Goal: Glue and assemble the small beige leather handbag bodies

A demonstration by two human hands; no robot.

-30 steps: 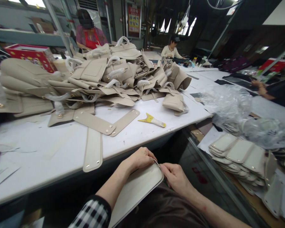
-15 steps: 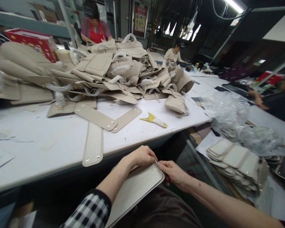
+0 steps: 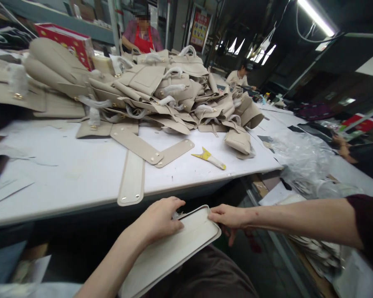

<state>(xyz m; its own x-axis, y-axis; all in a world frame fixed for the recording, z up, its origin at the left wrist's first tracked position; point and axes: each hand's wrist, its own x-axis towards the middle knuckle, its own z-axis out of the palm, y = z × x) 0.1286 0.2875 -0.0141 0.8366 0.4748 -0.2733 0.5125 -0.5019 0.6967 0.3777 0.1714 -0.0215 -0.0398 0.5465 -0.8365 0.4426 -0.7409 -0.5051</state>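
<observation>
A long pale panel (image 3: 174, 248) with rounded corners and a layered edge lies over my lap, tilted up toward the table. My right hand (image 3: 231, 218) pinches its far right corner between thumb and fingers. At its upper left edge rests my left hand (image 3: 163, 219), thumb on the pale face and fingers over the far edge, with something small and clear beside the fingertips. Beyond, on the white table (image 3: 74, 174), lie beige strips (image 3: 136, 145) with small metal studs and a yellow-tipped tool (image 3: 209, 158).
A heap of beige bag pieces (image 3: 146, 82) covers the table's back. Clear plastic (image 3: 304, 153) lies at the right, above stacked pale panels (image 3: 313, 252). A person in a red apron (image 3: 144, 39) is behind the heap; two more people are farther right.
My left hand has shifted left along the panel, away from the corner, and its fingers have spread. My right hand stays at the corner, its forearm now more level. The view has shifted.
</observation>
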